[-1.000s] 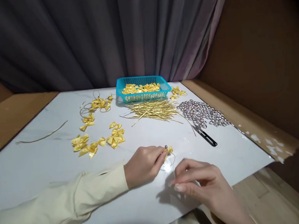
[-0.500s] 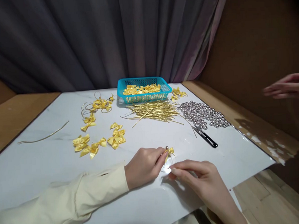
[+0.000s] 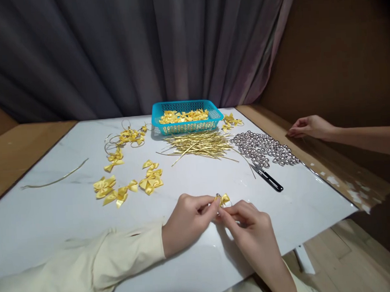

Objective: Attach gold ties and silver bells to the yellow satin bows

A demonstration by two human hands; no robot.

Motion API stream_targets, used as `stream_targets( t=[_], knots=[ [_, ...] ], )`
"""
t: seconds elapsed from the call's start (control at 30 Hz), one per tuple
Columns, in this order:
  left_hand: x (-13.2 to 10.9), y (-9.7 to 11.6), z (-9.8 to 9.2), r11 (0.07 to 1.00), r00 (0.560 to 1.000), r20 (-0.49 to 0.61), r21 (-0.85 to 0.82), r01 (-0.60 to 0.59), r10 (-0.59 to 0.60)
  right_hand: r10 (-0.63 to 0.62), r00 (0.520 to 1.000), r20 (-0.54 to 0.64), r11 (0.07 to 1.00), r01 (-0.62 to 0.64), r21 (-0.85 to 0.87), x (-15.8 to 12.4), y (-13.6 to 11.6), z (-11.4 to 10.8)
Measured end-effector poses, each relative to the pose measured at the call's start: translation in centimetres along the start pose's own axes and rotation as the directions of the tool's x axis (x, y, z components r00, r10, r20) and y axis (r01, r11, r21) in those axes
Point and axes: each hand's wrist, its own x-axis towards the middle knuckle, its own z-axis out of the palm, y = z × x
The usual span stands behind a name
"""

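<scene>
Near the front of the white table, my left hand (image 3: 192,218) pinches a small yellow ribbon bow (image 3: 224,199) between thumb and fingers. A small silver bead (image 3: 218,195) shows at the top of that pinch. My right hand (image 3: 249,223) is closed close beside it, its thumb and fingertips pinching at the thin gold cord that loops from the bow. A second shiny spot shows between the two hands' fingertips; how the cord runs there is hidden. Beyond my hands lie several loose yellow bows (image 3: 119,194) and black-handled thread snips (image 3: 268,179).
A blue basket (image 3: 187,129) of yellow bows stands at the back, behind a pile of gold cords (image 3: 200,145). Silver beads (image 3: 263,147) spread at right. Corded bows (image 3: 131,136) lie back left. Another person's hand (image 3: 310,127) rests near the right edge. One cord (image 3: 56,179) lies far left.
My right hand has moved up and in, so its fingertips now meet my left hand's, and the cord loop looks smaller. The other person's hand has come further in from the right.
</scene>
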Motion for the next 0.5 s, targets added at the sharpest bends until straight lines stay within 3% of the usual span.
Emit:
stream_targets(
  t=[0.1, 0.2, 0.5],
  knots=[
    [0.03, 0.10, 0.02, 0.997, 0.998, 0.014, -0.042, 0.060, -0.060, -0.143, 0.988, -0.053, 0.977, 0.133, -0.166, 0.05, 0.37, 0.12],
    [0.01, 0.11, 0.03, 0.995, 0.996, 0.043, -0.060, 0.086, -0.083, -0.210, 0.976, -0.064, 0.956, 0.191, -0.223, 0.06, 0.49, 0.19],
    [-0.17, 0.31, -0.05, 0.996, 0.995, 0.072, -0.054, 0.069, -0.065, -0.178, 0.984, -0.011, 0.961, 0.171, -0.219, 0.25, -0.08, -0.10]
  ],
)
